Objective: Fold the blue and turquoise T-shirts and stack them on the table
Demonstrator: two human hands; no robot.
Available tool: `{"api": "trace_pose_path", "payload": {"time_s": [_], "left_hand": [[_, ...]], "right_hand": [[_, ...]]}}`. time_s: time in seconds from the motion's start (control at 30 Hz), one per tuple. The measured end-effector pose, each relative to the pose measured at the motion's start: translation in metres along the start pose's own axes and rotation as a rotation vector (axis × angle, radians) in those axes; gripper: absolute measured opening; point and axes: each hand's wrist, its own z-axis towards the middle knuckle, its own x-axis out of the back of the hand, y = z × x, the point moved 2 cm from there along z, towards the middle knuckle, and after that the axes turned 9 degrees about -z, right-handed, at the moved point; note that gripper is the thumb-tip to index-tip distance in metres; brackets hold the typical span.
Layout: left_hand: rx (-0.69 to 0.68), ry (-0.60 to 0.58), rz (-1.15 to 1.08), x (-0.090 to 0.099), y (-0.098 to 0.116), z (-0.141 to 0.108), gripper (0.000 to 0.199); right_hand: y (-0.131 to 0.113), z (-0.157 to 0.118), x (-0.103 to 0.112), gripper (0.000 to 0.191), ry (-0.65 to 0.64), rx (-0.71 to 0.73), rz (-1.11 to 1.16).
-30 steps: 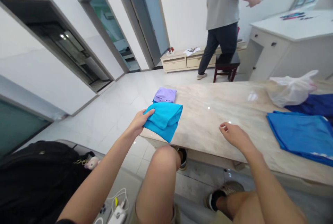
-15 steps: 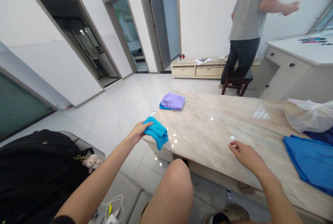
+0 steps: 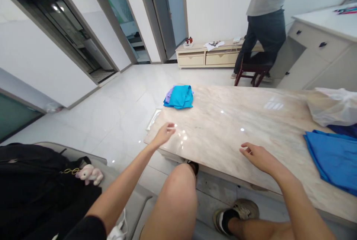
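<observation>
Bright blue cloth (image 3: 182, 98): 1, folded, lay at the counter's (image 3: 212, 141) far left corner, on top of a lilac cloth (image 3: 169, 95). I judged it light, soft and limp, perhaps slightly slippery; best pinched through all layers at the near folded edge.
Left hand (image 3: 163, 135): empty, fingers loosely curled and apart from the thumb, over the counter, nearest that pile.
Right hand (image 3: 256, 155): empty, thumb and fingers slightly apart, nearest the larger blue cloth (image 3: 334, 160).
Plastic bag (image 3: 333, 108): 1, whitish, just beyond the larger cloth.

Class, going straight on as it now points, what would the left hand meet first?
Probably the folded turquoise cloth, near its right edge; how high the left hand is over the marbled tabletop is unclear.
</observation>
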Motion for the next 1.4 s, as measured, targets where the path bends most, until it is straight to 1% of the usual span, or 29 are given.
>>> {"api": "trace_pose_path", "payload": {"time_s": [0.03,0.07,0.13,0.17,0.2,0.27,0.33,0.37,0.4,0.47,0.53,0.57,0.63,0.73,0.8,0.83,0.87,0.93,0.97,1.03,1.07,1.1,1.13,1.17,1.23,1.3,1.33,1.37,1.4], "left_hand": [[-0.001,-0.048,0.020,0.005,-0.015,-0.034,0.029],[-0.048,-0.131,0.061,0.009,-0.027,-0.070,0.030],[-0.132,-0.204,0.117,0.018,-0.043,-0.144,0.036],[-0.167,-0.191,0.149,0.019,-0.048,-0.177,0.041],[-0.225,-0.145,0.206,0.018,-0.050,-0.208,0.045],[-0.463,-0.137,0.397,0.006,-0.050,-0.256,0.055],[-0.733,-0.145,0.617,-0.011,-0.048,-0.286,0.073],[-0.834,-0.133,0.708,-0.018,-0.047,-0.296,0.079],[-0.894,-0.103,0.775,-0.022,-0.047,-0.303,0.082],[-0.932,-0.042,0.837,-0.025,-0.048,-0.309,0.083],[-0.953,-0.034,0.836,-0.022,-0.050,-0.309,0.079],[-0.977,-0.041,0.826,-0.020,-0.050,-0.306,0.077],[-1.033,-0.049,0.801,-0.016,-0.050,-0.298,0.076],[-1.078,-0.042,0.762,-0.013,-0.049,-0.284,0.078],[-1.085,-0.034,0.752,-0.012,-0.047,-0.279,0.078],[-1.091,-0.032,0.752,-0.012,-0.046,-0.278,0.078],[-1.097,-0.031,0.755,-0.012,-0.045,-0.277,0.079],[-1.114,-0.032,0.755,-0.012,-0.043,-0.278,0.082],[-1.122,-0.031,0.751,-0.012,-0.043,-0.278,0.084],[-1.132,-0.021,0.743,-0.012,-0.045,-0.278,0.087],[-1.134,-0.014,0.741,-0.011,-0.045,-0.278,0.088],[-1.135,-0.008,0.741,-0.011,-0.046,-0.279,0.088],[-1.134,-0.006,0.744,-0.010,-0.047,-0.279,0.086],[-1.129,-0.006,0.748,-0.009,-0.047,-0.280,0.084],[-1.098,-0.012,0.749,-0.006,-0.047,-0.282,0.076],[-1.047,-0.018,0.738,-0.003,-0.045,-0.284,0.071],[-1.020,-0.023,0.731,-0.002,-0.044,-0.284,0.069],[-0.997,-0.028,0.725,-0.002,-0.043,-0.284,0.068],[-0.977,-0.034,0.720,-0.002,-0.042,-0.284,0.068]], "right_hand": [[-0.002,0.002,0.000,0.044,-0.001,0.005,-0.003],[-0.005,0.004,0.000,0.044,-0.004,0.012,-0.010],[-0.011,0.006,0.000,0.042,-0.019,0.036,-0.031],[-0.014,0.006,0.001,0.041,-0.029,0.049,-0.044],[-0.018,0.004,0.002,0.039,-0.039,0.058,-0.059],[-0.031,-0.003,0.004,0.037,-0.043,0.050,-0.099],[-0.053,-0.018,0.004,0.037,0.004,0.025,-0.154],[-0.067,-0.028,0.004,0.037,0.045,0.024,-0.181],[-0.082,-0.040,0.002,0.037,0.094,0.028,-0.205],[-0.110,-0.062,0.001,0.036,0.180,0.058,-0.221],[-0.126,-0.086,0.006,0.035,0.234,0.026,-0.216],[-0.130,-0.101,0.013,0.034,0.269,0.012,-0.205],[-0.134,-0.139,0.037,0.029,0.400,0.001,-0.142],[-0.142,-0.218,0.084,0.025,0.685,0.022,0.105],[-0.148,-0.270,0.103,0.036,0.845,0.037,0.331],[-0.150,-0.291,0.105,0.044,0.911,0.054,0.455],[-0.151,-0.306,0.099,0.051,0.976,0.070,0.581],[-0.150,-0.318,0.070,0.061,1.093,0.078,0.786],[-0.147,-0.316,0.049,0.064,1.141,0.052,0.841],[-0.140,-0.301,0.009,0.069,1.194,-0.066,0.835],[-0.137,-0.292,-0.003,0.071,1.203,-0.128,0.818],[-0.136,-0.286,-0.008,0.072,1.201,-0.166,0.818],[-0.138,-0.284,-0.004,0.073,1.190,-0.168,0.844],[-0.142,-0.288,0.008,0.073,1.178,-0.130,0.886],[-0.157,-0.313,0.050,0.071,1.162,0.038,0.971],[-0.177,-0.353,0.097,0.067,1.230,0.248,0.967],[-0.184,-0.372,0.116,0.067,1.280,0.334,0.952],[-0.189,-0.386,0.127,0.067,1.316,0.361,0.944],[-0.191,-0.394,0.131,0.067,1.339,0.360,0.946]]}}
